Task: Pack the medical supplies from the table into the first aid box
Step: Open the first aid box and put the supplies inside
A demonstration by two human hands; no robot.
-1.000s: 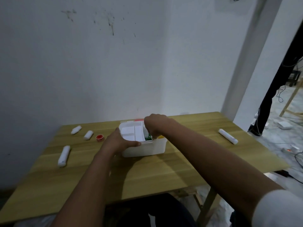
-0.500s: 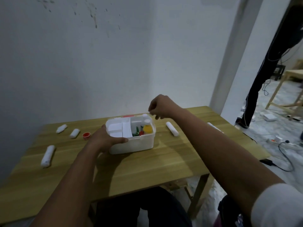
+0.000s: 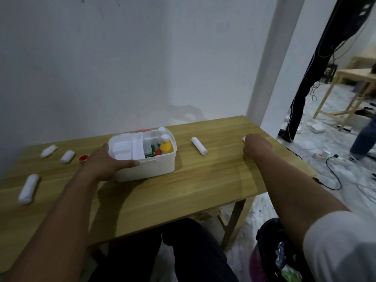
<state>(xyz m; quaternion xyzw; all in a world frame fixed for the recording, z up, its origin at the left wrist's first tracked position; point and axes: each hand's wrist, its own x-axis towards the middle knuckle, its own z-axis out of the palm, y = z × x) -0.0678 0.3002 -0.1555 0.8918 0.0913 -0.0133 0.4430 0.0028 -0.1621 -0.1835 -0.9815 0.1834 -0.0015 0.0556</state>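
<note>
The white first aid box [image 3: 154, 168] stands open on the wooden table [image 3: 203, 180]. Inside it are a yellow bottle [image 3: 166, 147], a white bottle [image 3: 161, 130], a green packet and white trays. My left hand [image 3: 105, 159] grips the box's left front corner, thumb along the front rim. At the table's far right, my right hand [image 3: 256, 144] is curled over a white gauze roll [image 3: 243, 138]; only the roll's end shows. Another white roll [image 3: 199, 146] lies just right of the box.
Left of the box lie three white rolls [image 3: 48, 151] [image 3: 67, 156] [image 3: 28, 188] and a small red cap [image 3: 83, 158]. A wall runs behind the table. A dark bin [image 3: 272, 247] stands at my right knee. Cables [image 3: 333, 171] cross the floor, and a person's leg [image 3: 364, 139] is beyond.
My right hand has left the box and travelled right to the roll at the table's far right. The view has turned right. My left hand has stayed on the box.
</note>
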